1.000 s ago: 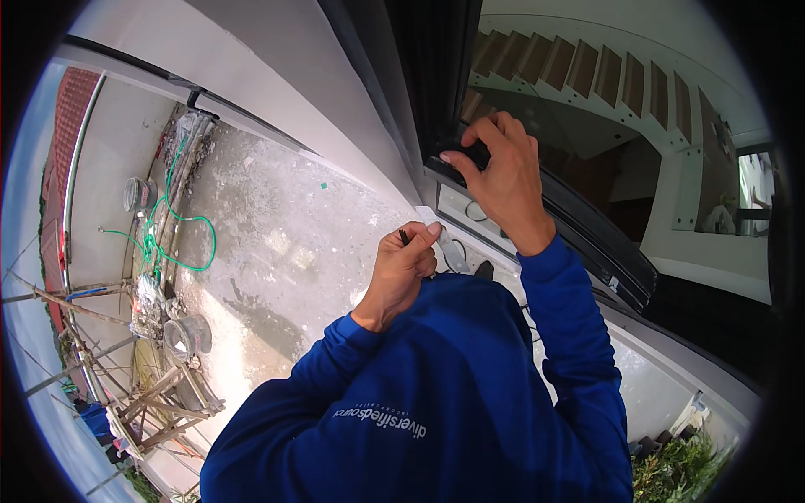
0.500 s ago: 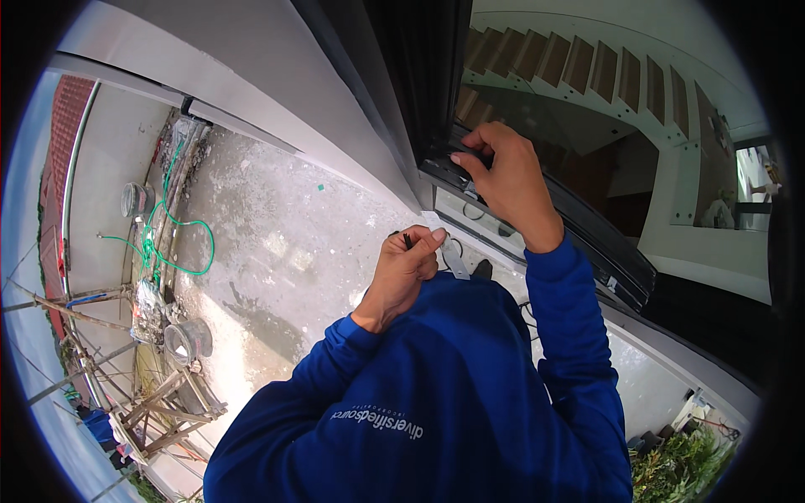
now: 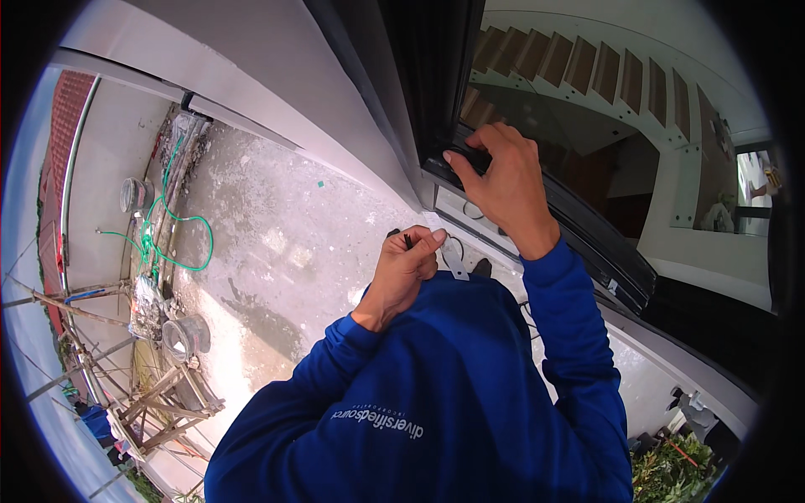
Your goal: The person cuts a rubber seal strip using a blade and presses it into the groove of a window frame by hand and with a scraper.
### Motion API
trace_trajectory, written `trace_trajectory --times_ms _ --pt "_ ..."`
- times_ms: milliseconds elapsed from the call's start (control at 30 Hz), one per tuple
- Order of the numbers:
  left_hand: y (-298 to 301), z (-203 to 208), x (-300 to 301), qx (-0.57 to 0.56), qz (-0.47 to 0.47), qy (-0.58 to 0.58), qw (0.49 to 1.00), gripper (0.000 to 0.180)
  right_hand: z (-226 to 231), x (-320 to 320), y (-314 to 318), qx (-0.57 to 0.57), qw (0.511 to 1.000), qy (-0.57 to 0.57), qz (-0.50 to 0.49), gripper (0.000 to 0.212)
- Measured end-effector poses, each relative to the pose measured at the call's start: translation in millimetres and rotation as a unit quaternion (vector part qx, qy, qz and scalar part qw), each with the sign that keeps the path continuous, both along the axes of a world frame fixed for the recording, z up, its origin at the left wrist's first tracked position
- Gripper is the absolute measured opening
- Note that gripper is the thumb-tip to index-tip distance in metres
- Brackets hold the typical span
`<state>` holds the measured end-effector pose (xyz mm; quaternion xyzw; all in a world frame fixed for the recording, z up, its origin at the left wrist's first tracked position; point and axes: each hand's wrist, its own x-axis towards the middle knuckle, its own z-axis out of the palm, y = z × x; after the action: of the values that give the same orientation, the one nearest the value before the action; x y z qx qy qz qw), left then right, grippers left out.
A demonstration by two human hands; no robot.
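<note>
My left hand [image 3: 402,264] is closed in a pinch in front of my chest, on a thin pale metal-looking strip [image 3: 454,258] with a hole near its lower end. A short black piece [image 3: 408,241] pokes out between its fingers; its kind is unclear. Higher and to the right, my right hand [image 3: 510,184] has thumb and curled fingers on the black window frame [image 3: 579,237] near its corner. Dark material shows between thumb and forefinger, blending with the frame. The fingertips' far side is hidden.
Glass beyond the frame shows a staircase [image 3: 579,63]. A pale wall edge [image 3: 277,84] runs at upper left. Down on the concrete floor [image 3: 268,210] are a green hose [image 3: 210,243], buckets [image 3: 186,337] and wooden scaffolding [image 3: 172,407]. At lower right, a person [image 3: 703,412] is beside plants.
My right hand has shifted slightly left and down along the frame, toward its corner. The left hand stays put. A person has come into view at the lower right.
</note>
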<state>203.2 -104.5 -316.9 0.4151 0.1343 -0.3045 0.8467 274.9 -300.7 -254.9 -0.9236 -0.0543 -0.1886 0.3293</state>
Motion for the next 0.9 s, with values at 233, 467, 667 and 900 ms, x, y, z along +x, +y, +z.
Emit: trace_trajectory --times_ms 233,467,667,900 --pt "-1.6 2.6 3.0 -0.002 -0.002 0.003 1.0 0.027 -3.0 4.3 4.1 0.001 1.0 0.012 -0.025 0.022" --pt "-1.2 0.1 2.7 -0.002 -0.003 0.007 1.0 0.027 -4.3 4.8 4.2 -0.022 0.999 -0.003 -0.034 0.027" --pt "-2.7 0.8 3.7 0.005 -0.012 0.006 1.0 0.028 -2.4 6.3 6.2 -0.034 0.999 -0.024 -0.018 0.033" --pt "-3.4 4.3 5.3 -0.003 -0.014 0.006 1.0 0.027 0.0 6.9 9.8 -0.022 0.998 0.03 -0.051 0.03"
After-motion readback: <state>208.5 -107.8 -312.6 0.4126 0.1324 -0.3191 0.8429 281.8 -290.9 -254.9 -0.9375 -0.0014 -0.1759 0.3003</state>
